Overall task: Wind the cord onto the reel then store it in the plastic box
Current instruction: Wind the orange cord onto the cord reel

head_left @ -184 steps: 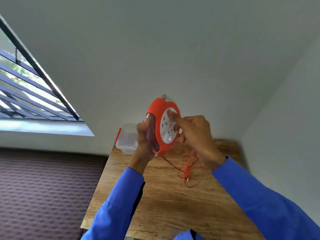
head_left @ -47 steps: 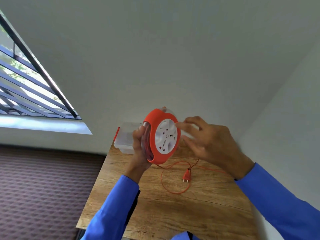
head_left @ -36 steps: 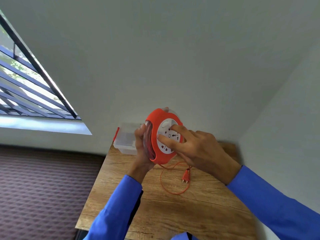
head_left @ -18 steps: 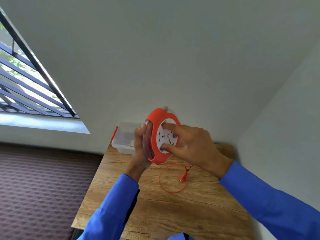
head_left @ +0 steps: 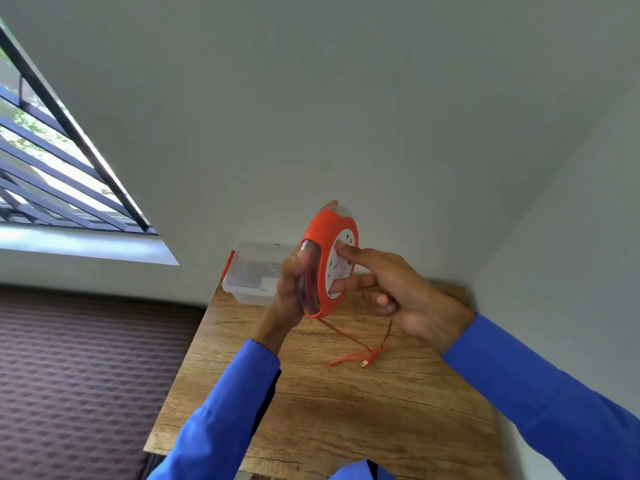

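Your left hand [head_left: 291, 282] still clamps the reel [head_left: 323, 261], your right hand's [head_left: 405, 299] fingers [head_left: 349, 252] press its face, and the cord [head_left: 346, 337] loop on the counter [head_left: 311, 410] has shrunk.

Both bare hands emerge from long bright-blue sleeves [head_left: 540, 403], apparently a buttoned shirt.

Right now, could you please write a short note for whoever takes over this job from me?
Left hand: grips the orange reel upright above the table.
Right hand: fingers on the reel's white face, no firm grip.
Cord: mostly wound; a short length runs down to the plug lying on the table.
Plastic box: far left of the table, behind the reel.
Left: wind in the last length, then put the reel in the box.
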Demonstrator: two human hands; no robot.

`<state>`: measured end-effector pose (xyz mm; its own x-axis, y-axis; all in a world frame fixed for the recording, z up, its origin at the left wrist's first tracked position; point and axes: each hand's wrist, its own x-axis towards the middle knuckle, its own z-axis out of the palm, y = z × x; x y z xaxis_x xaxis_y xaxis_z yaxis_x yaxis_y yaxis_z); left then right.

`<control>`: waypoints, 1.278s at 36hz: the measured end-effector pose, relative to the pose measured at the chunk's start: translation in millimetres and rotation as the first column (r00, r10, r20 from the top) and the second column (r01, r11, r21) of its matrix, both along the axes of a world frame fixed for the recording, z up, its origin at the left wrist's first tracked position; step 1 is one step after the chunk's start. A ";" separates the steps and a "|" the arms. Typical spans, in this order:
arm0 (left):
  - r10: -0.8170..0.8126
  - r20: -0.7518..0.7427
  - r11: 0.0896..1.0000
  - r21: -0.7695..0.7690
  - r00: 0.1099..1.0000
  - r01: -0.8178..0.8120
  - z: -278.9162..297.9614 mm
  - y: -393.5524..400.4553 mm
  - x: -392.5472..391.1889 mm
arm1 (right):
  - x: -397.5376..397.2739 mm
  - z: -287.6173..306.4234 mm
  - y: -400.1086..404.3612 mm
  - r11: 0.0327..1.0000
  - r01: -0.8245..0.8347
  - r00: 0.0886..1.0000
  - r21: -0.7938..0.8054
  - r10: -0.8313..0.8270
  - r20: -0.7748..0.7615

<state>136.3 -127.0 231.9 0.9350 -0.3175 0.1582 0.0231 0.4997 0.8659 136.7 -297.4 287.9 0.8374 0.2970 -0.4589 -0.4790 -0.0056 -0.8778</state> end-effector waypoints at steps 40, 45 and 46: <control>0.075 -0.113 0.957 -0.272 0.991 -0.104 12.5 9.2 -10.0 | -12.9 -26.6 -2.4 0.574 0.244 0.269 -0.781 0.734 0.623; 0.089 -0.081 0.963 -0.246 0.993 -0.107 10.4 9.1 -6.5 | -16.9 -20.9 1.1 0.690 0.244 0.349 -0.681 0.593 0.726; 0.086 -0.065 0.968 -0.231 0.994 -0.099 10.0 8.8 -6.4 | -16.5 -19.2 2.4 0.697 0.247 0.382 -0.673 0.568 0.729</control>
<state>129.9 -118.3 241.9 0.9678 -0.1894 0.1659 0.0110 0.6900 0.7237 120.2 -295.0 268.7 0.8019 0.4823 0.3526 0.5973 -0.6598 -0.4559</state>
